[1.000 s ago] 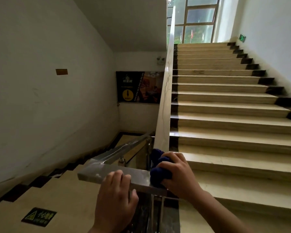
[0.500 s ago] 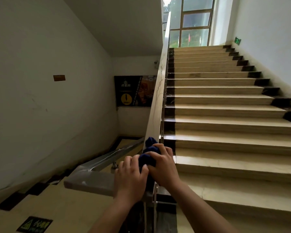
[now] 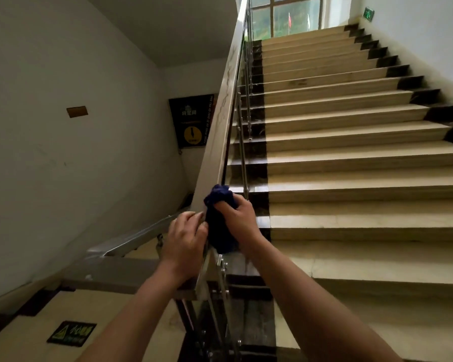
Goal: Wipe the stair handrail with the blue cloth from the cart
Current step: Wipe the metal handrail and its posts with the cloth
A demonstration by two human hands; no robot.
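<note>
The pale stone handrail (image 3: 224, 108) climbs from the landing toward the window at the top. A bunched dark blue cloth (image 3: 219, 226) lies on the rail's lower end, where the slope begins. My right hand (image 3: 237, 220) grips the cloth from the right side. My left hand (image 3: 185, 237) rests against the cloth's left edge and the rail, fingers curled; whether it grips the cloth I cannot tell. A flat grey section of handrail (image 3: 110, 273) runs left from the corner.
Beige steps (image 3: 351, 163) with dark edge strips rise on the right. Metal balusters (image 3: 242, 142) stand under the rail. A white wall (image 3: 63, 165) is on the left, a dark poster (image 3: 191, 121) on the back wall, and a floor sticker (image 3: 72, 333) on the landing.
My left hand left the flat rail section and came up against the cloth. Both hands and the cloth shifted up onto the start of the sloped rail; the view moved closer.
</note>
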